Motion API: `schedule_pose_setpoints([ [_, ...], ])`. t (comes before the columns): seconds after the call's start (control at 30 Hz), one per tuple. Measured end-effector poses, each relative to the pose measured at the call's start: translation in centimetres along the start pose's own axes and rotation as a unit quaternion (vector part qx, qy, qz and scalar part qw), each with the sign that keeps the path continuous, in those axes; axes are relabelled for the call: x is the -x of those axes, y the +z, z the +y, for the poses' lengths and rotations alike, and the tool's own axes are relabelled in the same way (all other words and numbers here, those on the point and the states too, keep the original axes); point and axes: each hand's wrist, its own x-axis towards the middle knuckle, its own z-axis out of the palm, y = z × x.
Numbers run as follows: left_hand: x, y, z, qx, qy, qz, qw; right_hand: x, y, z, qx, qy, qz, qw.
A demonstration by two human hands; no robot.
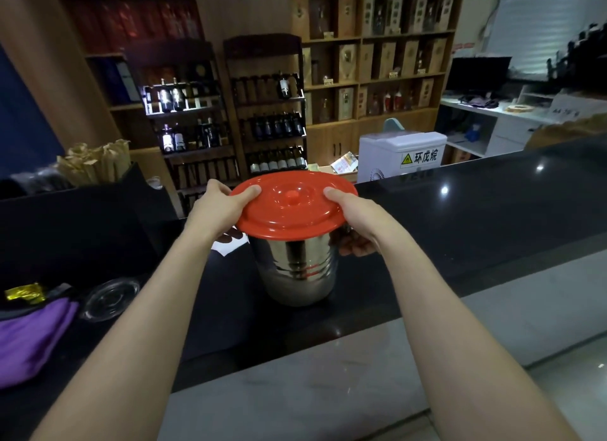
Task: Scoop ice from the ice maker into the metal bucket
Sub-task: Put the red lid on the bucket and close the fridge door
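Both hands, left hand (219, 207) and right hand (353, 215), grip the red lid (292, 211) over the metal bucket (297, 270) on the black counter (460, 243).

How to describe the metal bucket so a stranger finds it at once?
Find the long black counter crossing the room. Near its middle stands a shiny steel bucket; the left hand and right hand hold a round red lid at its top. It is the only metal vessel there.
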Motion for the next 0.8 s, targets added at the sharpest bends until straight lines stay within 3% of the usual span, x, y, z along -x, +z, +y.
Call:
schedule_pose_setpoints([
  [0.13,0.1,-0.2,0.1,-0.157,0.051,0.101,0.981,0.2,-0.6,-0.1,-0.005,0.010,-0.030,0.999],
  [0.2,0.1,-0.2,0.2,-0.184,0.074,0.117,0.973,0.3,-1.1,-0.3,0.002,0.017,-0.047,0.999],
  [0.4,0.1,-0.8,0.7,-0.141,0.132,0.104,0.976,1.0,-1.7,-0.7,0.018,0.040,-0.063,0.997],
  [0.53,0.1,-1.6,0.9,-0.119,0.158,0.110,0.974,2.0,-1.8,-1.3,0.001,0.027,-0.010,1.000],
  [0.67,1.0,-2.3,1.1,-0.082,0.194,0.099,0.973,3.4,-1.8,-2.2,0.057,-0.082,0.142,0.985],
  [0.8,3.8,-3.4,1.0,-0.055,0.243,0.097,0.964,5.7,-1.9,-2.4,0.073,-0.269,0.236,0.931],
])
